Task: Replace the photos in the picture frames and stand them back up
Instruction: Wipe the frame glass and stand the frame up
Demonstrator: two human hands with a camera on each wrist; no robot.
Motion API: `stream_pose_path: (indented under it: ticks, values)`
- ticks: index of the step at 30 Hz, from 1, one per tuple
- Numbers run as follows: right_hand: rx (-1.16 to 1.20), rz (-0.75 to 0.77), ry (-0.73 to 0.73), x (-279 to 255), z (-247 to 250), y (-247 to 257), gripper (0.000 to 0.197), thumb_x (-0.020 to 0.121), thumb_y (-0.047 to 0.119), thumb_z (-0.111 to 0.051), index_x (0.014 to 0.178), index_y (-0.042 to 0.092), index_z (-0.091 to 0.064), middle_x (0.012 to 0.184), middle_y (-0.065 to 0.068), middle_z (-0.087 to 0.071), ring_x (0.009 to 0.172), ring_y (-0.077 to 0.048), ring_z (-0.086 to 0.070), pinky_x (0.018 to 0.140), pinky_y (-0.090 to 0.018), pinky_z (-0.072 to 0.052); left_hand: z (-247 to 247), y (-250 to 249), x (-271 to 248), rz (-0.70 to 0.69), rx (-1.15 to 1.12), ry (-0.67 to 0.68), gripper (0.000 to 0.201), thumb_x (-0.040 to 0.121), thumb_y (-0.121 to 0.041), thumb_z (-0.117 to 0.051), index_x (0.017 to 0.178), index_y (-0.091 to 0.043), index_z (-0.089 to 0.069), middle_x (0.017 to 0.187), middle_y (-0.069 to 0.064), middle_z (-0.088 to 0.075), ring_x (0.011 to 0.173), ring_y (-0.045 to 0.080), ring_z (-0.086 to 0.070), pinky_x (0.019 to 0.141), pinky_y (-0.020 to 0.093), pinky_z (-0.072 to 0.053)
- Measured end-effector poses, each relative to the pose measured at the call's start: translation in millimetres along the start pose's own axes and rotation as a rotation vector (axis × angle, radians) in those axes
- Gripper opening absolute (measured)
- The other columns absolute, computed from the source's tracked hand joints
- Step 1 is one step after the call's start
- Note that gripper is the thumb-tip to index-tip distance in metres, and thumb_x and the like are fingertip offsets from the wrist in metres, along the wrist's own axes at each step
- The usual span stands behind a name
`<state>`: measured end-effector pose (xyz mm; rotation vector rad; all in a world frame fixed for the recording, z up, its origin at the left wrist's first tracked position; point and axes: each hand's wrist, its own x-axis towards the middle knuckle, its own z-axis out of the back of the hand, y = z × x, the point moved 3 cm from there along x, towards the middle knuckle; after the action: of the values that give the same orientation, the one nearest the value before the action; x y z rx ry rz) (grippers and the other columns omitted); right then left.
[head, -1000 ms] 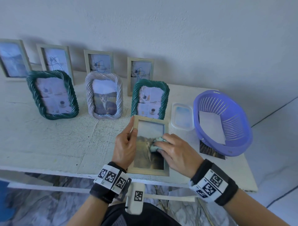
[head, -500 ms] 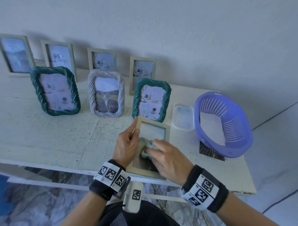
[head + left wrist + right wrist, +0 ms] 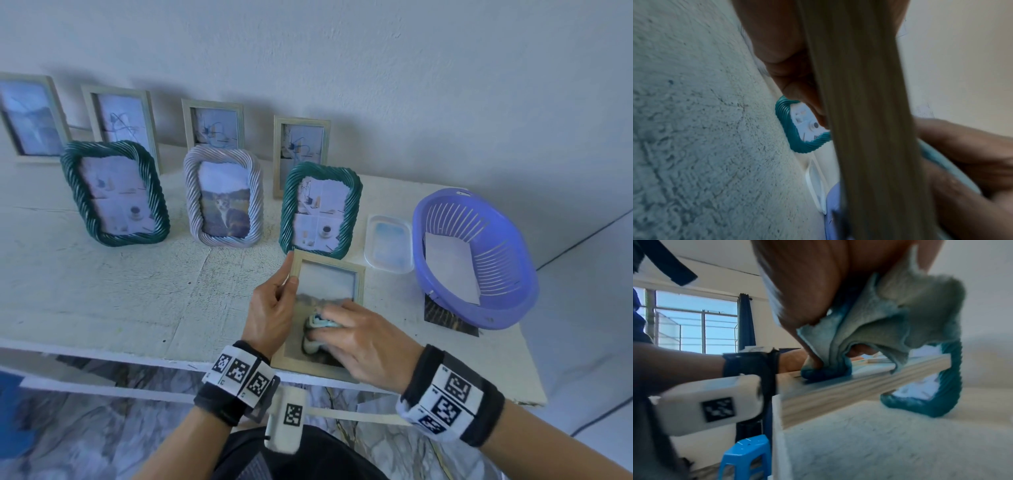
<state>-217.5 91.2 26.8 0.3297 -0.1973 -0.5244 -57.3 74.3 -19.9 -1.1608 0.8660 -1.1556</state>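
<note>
A pale wooden picture frame (image 3: 329, 267) lies face up near the table's front edge, a photo showing under its glass. My left hand (image 3: 274, 305) grips its left rail (image 3: 859, 113), thumb on top. My right hand (image 3: 356, 335) holds a bunched light blue cloth (image 3: 317, 334) and presses it on the lower half of the glass; in the right wrist view the cloth (image 3: 890, 318) touches the frame (image 3: 849, 391). Just behind stands a green rope-pattern frame (image 3: 320, 209).
Another green frame (image 3: 113, 193) and a lilac rope frame with a cat photo (image 3: 224, 197) stand to the left, several pale frames along the wall. A purple basket (image 3: 476, 257) holding paper, a clear lid (image 3: 388, 248) and a dark photo (image 3: 448, 320) lie right.
My right hand has slid the cloth down the glass, from the middle toward the frame's lower end. The left hand has kept its hold on the left rail.
</note>
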Motion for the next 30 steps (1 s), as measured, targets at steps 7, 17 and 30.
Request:
stream_pose_path:
  ticks: [7,17,30]
  values:
    - [-0.089,-0.187,-0.142,17.0,16.3,-25.9,0.01,0.089,0.006,-0.059,0.094,0.011,-0.067,0.093,-0.002,-0.053,0.074,-0.021,-0.047,0.066,-0.035,-0.047,-3.5,-1.7,4.6,0.001,-0.033,-0.013,0.042,0.102,-0.011,-0.045,0.143,-0.018,-0.044,0.043,-0.013,-0.024,0.039,0.003,-0.021,0.04,0.014,-0.021]
    - [-0.107,-0.132,-0.017,-4.1,10.7,-28.1,0.014,0.089,0.009,-0.062,0.1,0.014,-0.07,0.098,0.001,-0.056,0.076,-0.014,-0.047,0.062,-0.03,-0.05,2.4,4.7,3.1,-0.01,-0.063,-0.047,0.044,0.103,-0.011,-0.044,0.146,-0.019,-0.039,0.045,-0.013,-0.022,0.04,0.003,-0.02,0.04,0.014,-0.02]
    - [-0.03,-0.243,-0.2,26.7,10.9,-40.2,0.016,0.09,0.011,-0.06,0.102,0.017,-0.07,0.096,0.0,-0.057,0.081,-0.022,-0.055,0.076,-0.029,-0.047,-6.8,5.3,-2.5,-0.08,-0.037,0.02,0.045,0.102,-0.012,-0.045,0.146,-0.02,-0.039,0.053,-0.015,-0.038,0.046,0.001,-0.032,0.046,0.015,-0.031]
